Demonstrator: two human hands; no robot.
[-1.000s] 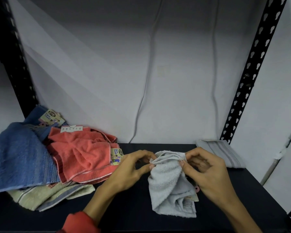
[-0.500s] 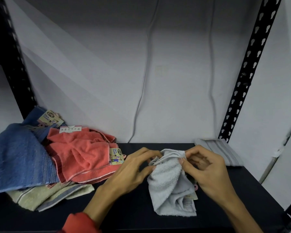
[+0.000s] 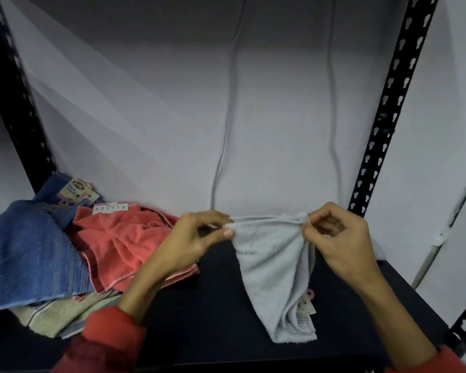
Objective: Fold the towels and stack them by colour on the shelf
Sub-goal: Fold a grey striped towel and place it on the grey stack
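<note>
— Towels at your left: blue towel (image 3: 24, 254), coral towel (image 3: 124, 246), unfolded on the shelf (image 3: 213, 319). Which step are you on?

— Spreading. Your left hand (image 3: 191, 238) and right hand (image 3: 336, 238) each pinch a top corner of the grey towel (image 3: 272, 265), hanging above the shelf.

— Next?

— Probably lay it flat, then fold.

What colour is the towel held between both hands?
Pale grey terry towel, seen in the head view, the only one.
</note>
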